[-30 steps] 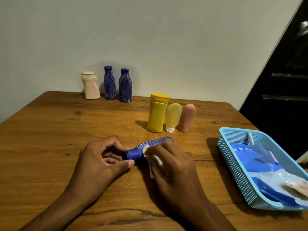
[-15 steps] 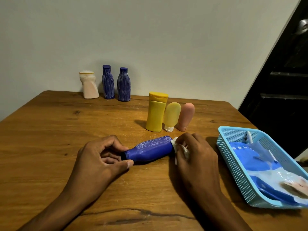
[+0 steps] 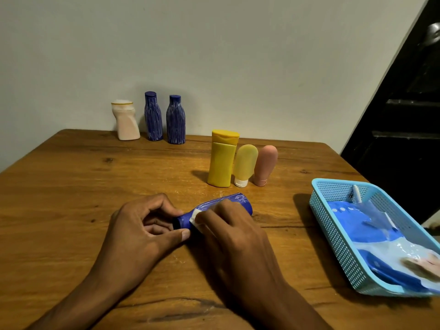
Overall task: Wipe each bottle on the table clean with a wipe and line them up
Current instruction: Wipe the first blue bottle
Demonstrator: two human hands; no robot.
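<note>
The right hand has slid back from the base toward the neck, fingers curled over the lying blue bottle, pressing the white wipe on it. Left hand pinches the cap end between thumb and fingers.

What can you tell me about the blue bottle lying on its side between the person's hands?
The blue bottle is deep blue with pale streaks, apparently plastic, and narrows to a dark cap. It lies on its side on the wooden table, cap pointing left, base right. The left hand pinches the cap end. The right hand covers the middle, pressing a white wipe against the neck. It touches no other bottle.
</note>
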